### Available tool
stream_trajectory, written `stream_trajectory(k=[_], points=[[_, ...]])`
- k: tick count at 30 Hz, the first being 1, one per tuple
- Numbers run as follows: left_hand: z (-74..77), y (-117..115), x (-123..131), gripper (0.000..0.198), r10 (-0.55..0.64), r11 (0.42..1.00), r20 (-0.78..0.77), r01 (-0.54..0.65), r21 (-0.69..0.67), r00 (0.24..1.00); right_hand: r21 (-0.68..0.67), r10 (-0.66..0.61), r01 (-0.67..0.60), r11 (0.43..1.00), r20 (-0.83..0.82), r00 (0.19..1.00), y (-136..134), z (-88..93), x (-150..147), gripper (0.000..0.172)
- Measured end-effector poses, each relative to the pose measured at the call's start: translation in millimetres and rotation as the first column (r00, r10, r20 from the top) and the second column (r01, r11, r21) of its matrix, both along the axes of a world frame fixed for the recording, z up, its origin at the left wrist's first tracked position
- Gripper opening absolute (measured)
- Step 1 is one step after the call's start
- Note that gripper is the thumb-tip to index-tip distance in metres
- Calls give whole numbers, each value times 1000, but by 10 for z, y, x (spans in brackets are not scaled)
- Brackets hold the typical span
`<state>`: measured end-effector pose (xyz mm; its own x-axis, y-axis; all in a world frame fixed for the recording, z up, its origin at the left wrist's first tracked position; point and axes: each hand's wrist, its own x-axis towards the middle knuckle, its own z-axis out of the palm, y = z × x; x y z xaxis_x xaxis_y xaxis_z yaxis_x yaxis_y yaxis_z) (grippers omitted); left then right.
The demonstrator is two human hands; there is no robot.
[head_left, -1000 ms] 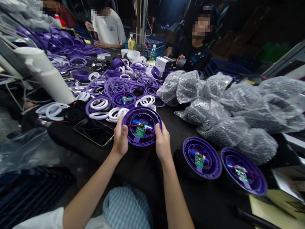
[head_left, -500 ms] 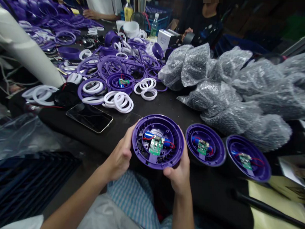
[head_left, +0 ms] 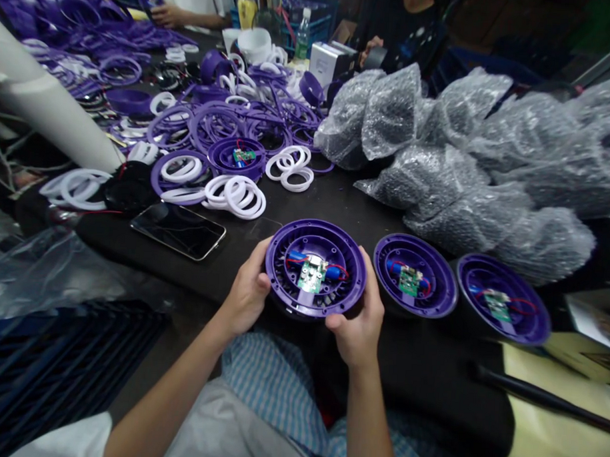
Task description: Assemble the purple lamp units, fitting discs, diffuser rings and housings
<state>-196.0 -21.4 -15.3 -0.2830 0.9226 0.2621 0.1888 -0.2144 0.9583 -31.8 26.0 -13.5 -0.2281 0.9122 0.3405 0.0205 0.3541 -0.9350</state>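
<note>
Between my two hands is a round purple housing, its open face turned up. Inside it sit a green circuit board, blue cylinders and red wires. My left hand grips its left side, and my right hand grips its right side with the thumb on the near rim. Just right of my right hand stands a second purple housing with a similar board. A third purple housing is beyond it at the right. The undersides of all three are mostly hidden.
A phone lies left of my hands. Behind are white rings, a purple ring pile and another purple housing. Bubble-wrapped items fill the right. A black rod lies front right. Two people sit across the table.
The held housing has tilted slightly, so more of its near outer side shows. My hands keep their grip on both sides. The camera view has shifted a little.
</note>
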Motion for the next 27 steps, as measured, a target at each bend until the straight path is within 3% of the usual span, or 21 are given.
stream_trajectory(k=[9, 27], points=[[-41, 12, -16, 73, 6, 1000, -62, -5, 19, 998, 1, -2, 2, 1000, -27, 1000, 0, -35, 1, 89], [-49, -45, 5, 71, 0, 999, 109, 5, -45, 994, -56, 105, -105, 993, -2, 994, 7, -65, 53, 87]])
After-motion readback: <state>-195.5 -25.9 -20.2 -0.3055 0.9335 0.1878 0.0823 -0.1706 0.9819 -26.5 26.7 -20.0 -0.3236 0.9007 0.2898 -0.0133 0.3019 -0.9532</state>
